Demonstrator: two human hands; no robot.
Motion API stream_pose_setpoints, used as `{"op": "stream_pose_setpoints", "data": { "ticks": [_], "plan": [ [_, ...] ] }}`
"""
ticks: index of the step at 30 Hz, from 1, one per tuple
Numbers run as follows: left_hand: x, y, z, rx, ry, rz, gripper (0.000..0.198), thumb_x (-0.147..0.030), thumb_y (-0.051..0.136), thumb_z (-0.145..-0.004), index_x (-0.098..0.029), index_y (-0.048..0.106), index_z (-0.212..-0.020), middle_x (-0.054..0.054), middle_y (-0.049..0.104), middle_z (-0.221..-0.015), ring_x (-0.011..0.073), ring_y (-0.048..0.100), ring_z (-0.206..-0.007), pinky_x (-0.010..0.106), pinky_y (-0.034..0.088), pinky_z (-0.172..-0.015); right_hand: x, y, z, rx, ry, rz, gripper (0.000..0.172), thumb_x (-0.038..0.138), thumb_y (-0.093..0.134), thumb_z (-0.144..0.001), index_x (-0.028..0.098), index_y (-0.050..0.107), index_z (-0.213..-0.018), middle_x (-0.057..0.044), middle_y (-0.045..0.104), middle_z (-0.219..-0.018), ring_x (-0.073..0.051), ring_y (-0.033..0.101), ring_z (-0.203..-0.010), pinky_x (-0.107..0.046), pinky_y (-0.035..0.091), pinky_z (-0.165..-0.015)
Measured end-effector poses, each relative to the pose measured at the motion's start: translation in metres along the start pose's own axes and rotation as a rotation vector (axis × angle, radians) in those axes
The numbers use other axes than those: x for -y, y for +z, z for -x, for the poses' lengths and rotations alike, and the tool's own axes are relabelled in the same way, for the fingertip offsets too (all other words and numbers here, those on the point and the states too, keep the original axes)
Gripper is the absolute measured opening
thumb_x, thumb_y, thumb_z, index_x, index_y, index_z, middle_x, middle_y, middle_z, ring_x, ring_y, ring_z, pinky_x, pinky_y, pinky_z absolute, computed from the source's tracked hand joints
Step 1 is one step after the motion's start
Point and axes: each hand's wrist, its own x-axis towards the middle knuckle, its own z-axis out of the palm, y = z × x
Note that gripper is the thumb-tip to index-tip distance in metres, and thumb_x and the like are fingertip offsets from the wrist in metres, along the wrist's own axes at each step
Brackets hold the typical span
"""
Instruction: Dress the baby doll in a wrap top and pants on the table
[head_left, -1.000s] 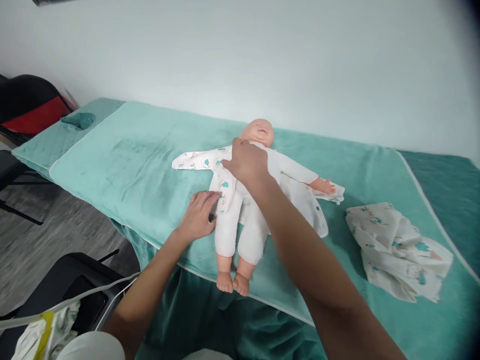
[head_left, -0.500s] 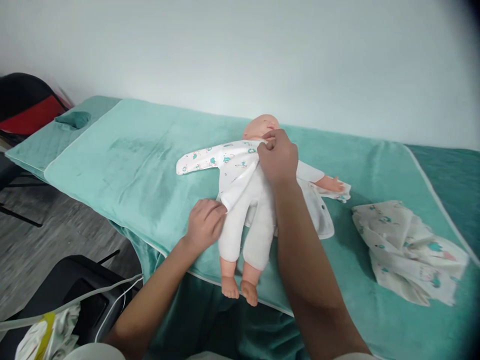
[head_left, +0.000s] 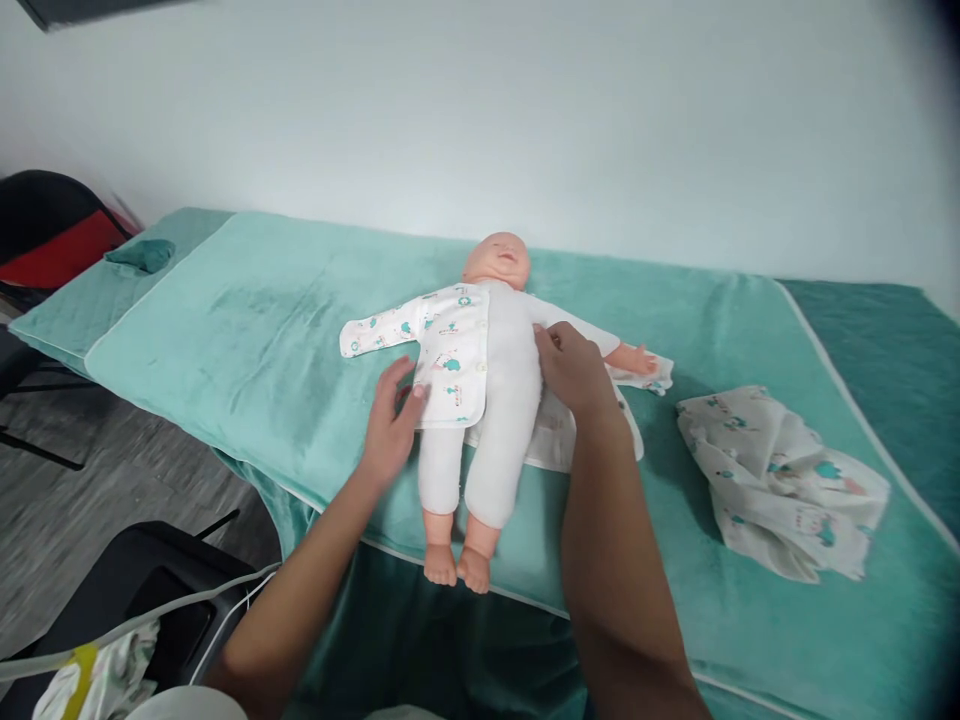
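From my remote view I judge the printed shirt (head_left: 450, 370) soft, light and limp, best taken by its front edge, and the doll (head_left: 504, 400) padded and easy to steady at the torso; the doll lies on its back on the bed (head_left: 262, 330), the shirt over half its chest, between my left hand (head_left: 391, 415), loosely spread at the shirt's side, and my right hand (head_left: 576, 370), curled beside the torso. The two are apart; I cannot tell whether the right one pinches anything.

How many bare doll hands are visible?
1: the doll hand at picture right, over a printed sleeve end. The other isn't visible; the printed sleeve at picture left may hide it.
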Motion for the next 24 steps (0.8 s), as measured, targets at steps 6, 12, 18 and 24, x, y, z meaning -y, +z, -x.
{"op": "stream_pose_setpoints", "data": {
  "ticks": [6,12,18,24],
  "plan": [
    [0.002,-0.003,-0.031,0.067,-0.279,0.334,0.052,-0.053,0.072,-0.092,-0.024,0.065,-0.135,0.008,0.069,-0.146,0.0281,0.065,-0.135,0.044,0.051,-0.117,0.008,0.019,0.008,0.144,0.063,-0.466,0.042,0.065,0.069,-0.083,0.027,0.052,-0.079,0.004,0.052,-0.070,-0.017,0.049,-0.068,-0.033,0.042,-0.066],
    [-0.008,-0.019,-0.038,0.086,-0.397,0.537,0.056,-0.049,0.076,-0.089,-0.022,0.066,-0.137,0.009,0.073,-0.140,0.0311,0.072,-0.124,0.047,0.057,-0.109,0.018,0.036,0.014,0.283,0.090,-0.753,0.043,0.058,0.077,-0.077,0.028,0.051,-0.093,0.006,0.053,-0.076,-0.015,0.053,-0.071,-0.029,0.046,-0.067],
    [-0.016,-0.017,-0.024,0.136,-0.272,0.242,0.063,-0.044,0.073,-0.092,-0.027,0.056,-0.149,0.007,0.060,-0.158,0.0309,0.056,-0.147,0.048,0.047,-0.123,0.010,0.041,0.011,0.297,0.035,-0.700,0.045,0.059,0.073,-0.079,0.029,0.047,-0.098,0.008,0.046,-0.076,-0.014,0.047,-0.068,-0.028,0.042,-0.065],
    [-0.026,-0.004,-0.024,0.142,-0.052,-0.257,0.071,-0.039,0.067,-0.095,-0.024,0.043,-0.160,0.012,0.031,-0.176,0.0309,0.025,-0.166,0.053,0.023,-0.137,0.000,0.034,0.005,0.242,0.024,-0.602,0.038,0.059,0.072,-0.081,0.026,0.054,-0.089,0.006,0.054,-0.073,-0.015,0.054,-0.071,-0.031,0.048,-0.070]
  ]
}}
